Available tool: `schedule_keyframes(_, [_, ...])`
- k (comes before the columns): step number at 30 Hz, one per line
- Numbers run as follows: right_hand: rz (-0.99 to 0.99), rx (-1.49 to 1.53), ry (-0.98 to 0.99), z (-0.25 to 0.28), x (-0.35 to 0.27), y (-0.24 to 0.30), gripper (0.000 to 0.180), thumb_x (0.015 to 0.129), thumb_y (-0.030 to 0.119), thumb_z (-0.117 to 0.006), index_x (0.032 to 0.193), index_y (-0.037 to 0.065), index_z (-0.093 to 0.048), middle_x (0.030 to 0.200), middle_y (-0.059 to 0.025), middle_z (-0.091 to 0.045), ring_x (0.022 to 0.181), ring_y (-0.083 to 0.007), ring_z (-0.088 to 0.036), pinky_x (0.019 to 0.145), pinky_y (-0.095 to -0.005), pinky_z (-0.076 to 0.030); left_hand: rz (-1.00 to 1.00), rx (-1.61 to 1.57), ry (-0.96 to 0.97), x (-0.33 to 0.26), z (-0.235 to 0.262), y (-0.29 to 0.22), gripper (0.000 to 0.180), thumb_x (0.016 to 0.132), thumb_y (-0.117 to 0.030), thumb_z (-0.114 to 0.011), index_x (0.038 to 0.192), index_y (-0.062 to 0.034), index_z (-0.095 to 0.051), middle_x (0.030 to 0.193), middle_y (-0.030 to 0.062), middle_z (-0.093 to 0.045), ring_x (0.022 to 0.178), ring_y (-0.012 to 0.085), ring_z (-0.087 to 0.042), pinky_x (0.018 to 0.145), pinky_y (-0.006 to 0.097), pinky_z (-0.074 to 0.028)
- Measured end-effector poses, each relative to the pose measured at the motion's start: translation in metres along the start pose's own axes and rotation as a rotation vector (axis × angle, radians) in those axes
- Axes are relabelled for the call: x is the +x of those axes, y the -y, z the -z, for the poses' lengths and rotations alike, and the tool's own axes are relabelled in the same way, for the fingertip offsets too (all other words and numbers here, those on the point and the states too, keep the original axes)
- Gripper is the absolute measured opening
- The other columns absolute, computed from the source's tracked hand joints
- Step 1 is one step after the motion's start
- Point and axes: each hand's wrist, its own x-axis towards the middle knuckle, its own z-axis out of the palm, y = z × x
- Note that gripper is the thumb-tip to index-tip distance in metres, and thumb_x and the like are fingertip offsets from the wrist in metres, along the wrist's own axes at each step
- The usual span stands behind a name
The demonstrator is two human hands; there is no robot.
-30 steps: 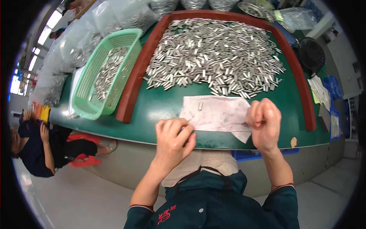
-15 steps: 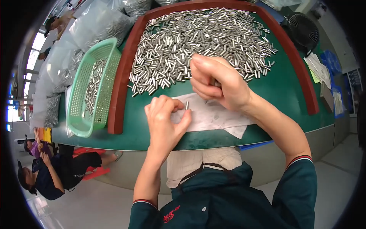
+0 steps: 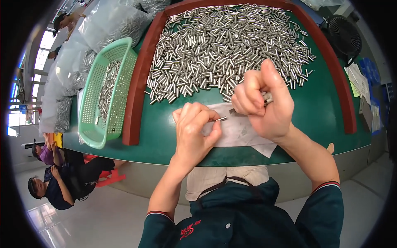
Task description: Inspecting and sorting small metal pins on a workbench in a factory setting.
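Note:
My left hand [image 3: 194, 130] pinches one small metal pin [image 3: 221, 119] between thumb and fingers, its tip pointing right. My right hand [image 3: 260, 101] is closed in a fist around a bunch of metal pins [image 3: 268, 97], just right of the left hand. Both hands hover over a white sheet of paper [image 3: 242, 132] lying on the green table [image 3: 165, 136]. Behind them a large heap of shiny metal pins [image 3: 227, 49] fills the area inside a dark red wooden frame [image 3: 134, 95].
A green plastic basket [image 3: 103, 95] with several pins stands left of the frame. Clear plastic bags of pins [image 3: 82, 53] pile at the far left. A black fan [image 3: 343, 35] and papers [image 3: 357, 80] sit at the right. Two people [image 3: 58, 173] sit below the table's left edge.
My right hand has come back from the heap toward me, closed on pins. My left hand has shifted slightly and now holds a single pin out to the right.

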Motion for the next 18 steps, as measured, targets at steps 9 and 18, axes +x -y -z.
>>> schedule_keyframes(9, [0.017, 0.045, -0.112, 0.006, -0.004, -0.011, 0.052, 0.093, 0.033, -0.021, 0.046, 0.013, -0.026, 0.038, 0.0024, -0.023, 0.037, -0.0082, -0.016, 0.039, -0.0242, -0.018, 0.049, 0.0, 0.061, -0.001, -0.003, 0.0, 0.011, 0.061, -0.005, -0.064, 0.069, -0.0079, -0.058, 0.069, 0.0007, -0.049, 0.067, 0.017, -0.045, 0.065, 0.029, -0.028])
schedule_keyframes(18, [-0.014, 0.109, -0.208, 0.002, -0.003, -0.013, 0.05, 0.092, 0.033, -0.024, 0.046, 0.014, -0.024, 0.039, 0.0034, -0.021, 0.038, -0.0077, -0.013, 0.039, -0.024, -0.016, 0.056, -0.004, 0.072, 0.0, -0.003, 0.0, 0.009, 0.064, -0.006, -0.065, 0.07, -0.0088, -0.06, 0.069, -0.0004, -0.05, 0.066, 0.0159, -0.045, 0.065, 0.029, -0.028])
